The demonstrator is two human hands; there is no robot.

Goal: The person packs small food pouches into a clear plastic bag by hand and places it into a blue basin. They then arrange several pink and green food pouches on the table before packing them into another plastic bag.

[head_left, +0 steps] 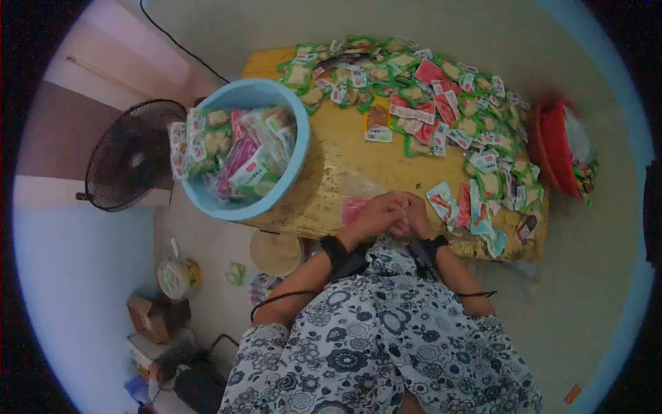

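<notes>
Head view, arms: both forearms reach forward from the flower-print lap, each wrist in a dark band, and meet at the near edge of the yellow table (338, 162).
Left hand (378, 215): curled, knuckles up, pressed against the other hand; fingers drawn together, but I cannot tell what they grip.
Right hand (416, 219): curled inward, touching the left; its fingers are bunched, and whatever they hold is hidden.
Red packet (353, 209): flat on the table, just beside the left hand.
Loose packets (441, 103): green-edged and red, scattered over the far and right parts of the table.
Blue basin (289, 176): on the table's left corner, piled with packets.
Red basin (556, 148): by the table's right end, contents unclear.
Fan (131, 155): on the floor, left of the blue basin.
</notes>
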